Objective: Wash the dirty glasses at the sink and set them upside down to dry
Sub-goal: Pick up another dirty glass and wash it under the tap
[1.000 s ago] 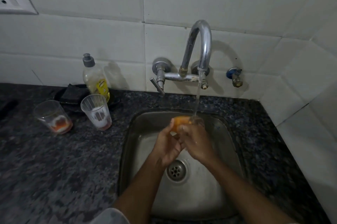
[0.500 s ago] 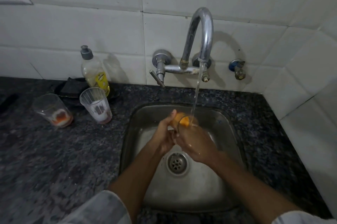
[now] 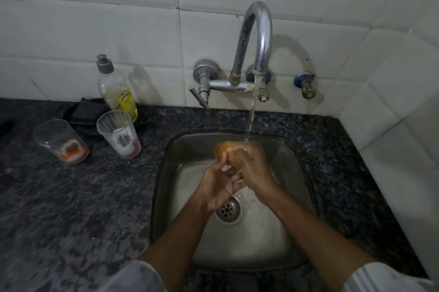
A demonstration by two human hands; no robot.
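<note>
Two bare forearms enter from the lower edge of the frame; left hand (image 3: pixel 217 187) and right hand (image 3: pixel 253 170) ungloved; pale grey-white sleeves (image 3: pixel 133 277) at the lower left and lower right corners.

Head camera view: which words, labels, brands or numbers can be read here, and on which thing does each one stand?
Nothing can be read for certain.
Soap bottle: its yellow label carries dark print, too blurred to read.
Two dirty glasses, tap, sink: no text shows.

Left hand (image 3: pixel 217 187) and right hand (image 3: pixel 253 170) meet, fingers curled.
</note>
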